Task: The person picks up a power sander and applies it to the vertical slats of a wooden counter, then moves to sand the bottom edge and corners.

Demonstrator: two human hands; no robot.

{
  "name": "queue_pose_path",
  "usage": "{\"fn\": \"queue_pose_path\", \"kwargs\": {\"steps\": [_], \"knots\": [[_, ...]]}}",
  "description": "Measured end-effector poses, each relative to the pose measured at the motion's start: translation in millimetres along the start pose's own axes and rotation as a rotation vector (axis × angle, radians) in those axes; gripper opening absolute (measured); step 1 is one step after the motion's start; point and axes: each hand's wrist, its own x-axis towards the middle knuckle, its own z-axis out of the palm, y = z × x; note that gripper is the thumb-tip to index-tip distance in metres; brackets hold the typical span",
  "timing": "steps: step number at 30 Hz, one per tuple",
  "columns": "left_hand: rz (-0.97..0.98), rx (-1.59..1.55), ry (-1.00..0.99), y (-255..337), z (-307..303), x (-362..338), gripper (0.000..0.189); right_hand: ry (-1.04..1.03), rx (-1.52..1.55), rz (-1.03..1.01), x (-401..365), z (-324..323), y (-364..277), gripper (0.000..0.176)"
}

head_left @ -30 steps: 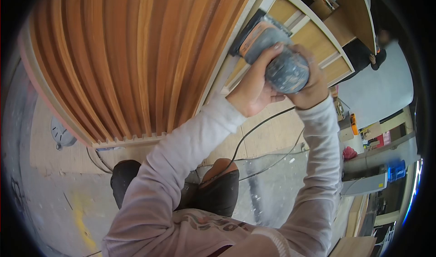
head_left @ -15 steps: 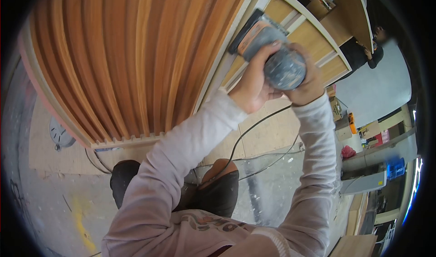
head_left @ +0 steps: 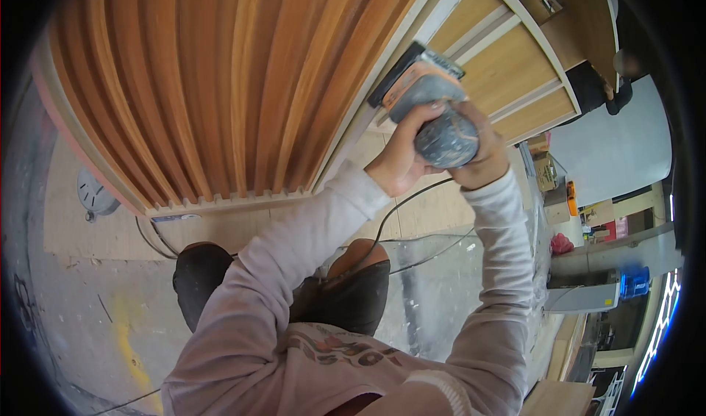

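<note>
Both hands are wrapped around a grey and orange electric sander [head_left: 425, 92], whose black pad rests along the pale side edge [head_left: 340, 140] of a slatted wooden panel [head_left: 220, 85]. My left hand [head_left: 399, 153] grips the near-left side of the tool's rounded body, its thumb on top. On the other side, my right hand [head_left: 482, 150] closes around the same body, its fingers partly hidden behind it. A black cord [head_left: 390, 212] runs below the hands toward my knees.
Beyond the sander stands a pale-framed wooden panel [head_left: 507, 70]. A round grey metal piece [head_left: 95, 195] lies by the slatted panel's lower left corner. Another person's dark sleeve [head_left: 621, 96] shows at the far right. A blue water bottle [head_left: 634, 282] stands farther right.
The sander and both hands have moved down along the panel's edge, toward my body. My view has also shifted slightly. Both hands keep their hold.
</note>
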Motion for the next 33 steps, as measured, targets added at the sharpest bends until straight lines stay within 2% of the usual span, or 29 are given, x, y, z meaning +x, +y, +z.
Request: {"fn": "queue_pose_path", "kwargs": {"steps": [4, 8, 13, 17, 20, 25, 30, 33], "knots": [[0.005, 0.028, 0.019, -14.0, -16.9, -3.5, 0.050, -0.009, -0.035, 0.002, -19.3, 14.8, 11.3, 0.063], [-0.009, 0.052, 0.046, -4.0, 1.6, 2.7, 0.050, 0.020, -0.030, 0.021, -9.8, 4.2, 11.1, 0.064], [0.014, 0.062, 0.021, 14.5, 23.5, 6.9, 0.048, 0.052, -0.007, -0.097, 15.6, -14.9, -0.2, 0.065], [0.034, 0.012, 0.017, 9.1, 7.3, -4.6, 0.046, 0.033, -0.030, -0.065, 7.5, -0.5, -4.8, 0.063], [0.052, -0.051, 0.020, -15.9, -26.5, -9.4, 0.047, -0.002, -0.046, -0.030, -15.0, 20.9, 0.0, 0.061], [0.040, -0.020, 0.073, -33.2, -45.7, -21.1, 0.051, -0.039, -0.032, 0.001, -44.1, 43.2, 12.5, 0.062], [-0.036, 0.059, 0.113, -22.2, -26.7, -10.4, 0.052, 0.039, 0.031, 0.061, -37.7, 32.3, 15.7, 0.061], [-0.044, 0.102, 0.100, -6.9, -3.2, -4.2, 0.054, 0.066, 0.006, 0.026, -19.7, 14.8, 11.5, 0.061]]}}
